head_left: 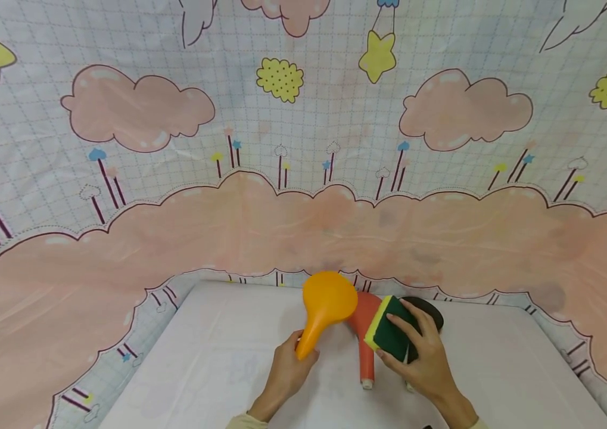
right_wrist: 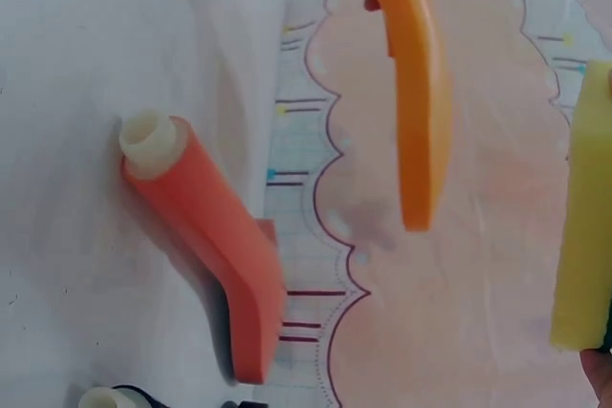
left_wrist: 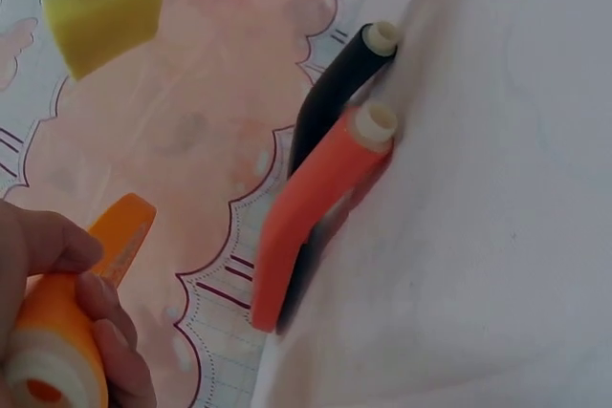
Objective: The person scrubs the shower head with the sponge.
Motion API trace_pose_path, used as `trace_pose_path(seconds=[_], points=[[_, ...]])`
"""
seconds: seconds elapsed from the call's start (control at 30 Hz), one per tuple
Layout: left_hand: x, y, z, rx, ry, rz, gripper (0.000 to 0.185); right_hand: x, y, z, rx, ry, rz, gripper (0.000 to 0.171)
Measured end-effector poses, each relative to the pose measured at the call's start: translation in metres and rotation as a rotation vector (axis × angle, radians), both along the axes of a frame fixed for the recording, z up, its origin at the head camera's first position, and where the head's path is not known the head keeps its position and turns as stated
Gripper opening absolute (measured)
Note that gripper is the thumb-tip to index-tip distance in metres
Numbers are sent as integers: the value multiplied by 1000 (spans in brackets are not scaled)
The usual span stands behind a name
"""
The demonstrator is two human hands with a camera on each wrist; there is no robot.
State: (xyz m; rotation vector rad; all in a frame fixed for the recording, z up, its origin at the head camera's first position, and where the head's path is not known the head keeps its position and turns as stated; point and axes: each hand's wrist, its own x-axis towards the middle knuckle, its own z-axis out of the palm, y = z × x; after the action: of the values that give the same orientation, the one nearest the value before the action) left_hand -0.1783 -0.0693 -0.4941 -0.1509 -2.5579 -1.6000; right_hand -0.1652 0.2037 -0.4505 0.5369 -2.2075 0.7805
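My left hand [head_left: 288, 370] grips the handle of an orange handheld shower head [head_left: 330, 298], lifted above the white table with its round head pointing away. In the left wrist view, the pale connector at its handle end shows. With thumb and fingers, my right hand [head_left: 433, 364] holds a yellow sponge [right_wrist: 583, 226] with a dark green scouring side, apart from the orange shower head. Between the hands, a red shower head [head_left: 367, 360] lies on the table. A black shower head [head_left: 434, 311] lies to its right, partly hidden behind the right hand and sponge.
The white table [head_left: 201, 345] has its far edge just beyond the shower heads. Behind and around it hangs a printed cloth [head_left: 303, 229] with pink clouds and stars. A small dark thing [head_left: 427, 426] shows at the bottom edge of the head view.
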Motion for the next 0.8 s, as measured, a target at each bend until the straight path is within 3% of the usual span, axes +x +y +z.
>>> trace_pose_path(seconds=[0.5, 0.8], points=[[11, 8, 14, 1, 217, -98, 39, -8, -11, 1, 58, 39, 74, 63], [14, 13, 14, -51, 220, -155, 40, -13, -16, -4, 59, 69, 114, 61]])
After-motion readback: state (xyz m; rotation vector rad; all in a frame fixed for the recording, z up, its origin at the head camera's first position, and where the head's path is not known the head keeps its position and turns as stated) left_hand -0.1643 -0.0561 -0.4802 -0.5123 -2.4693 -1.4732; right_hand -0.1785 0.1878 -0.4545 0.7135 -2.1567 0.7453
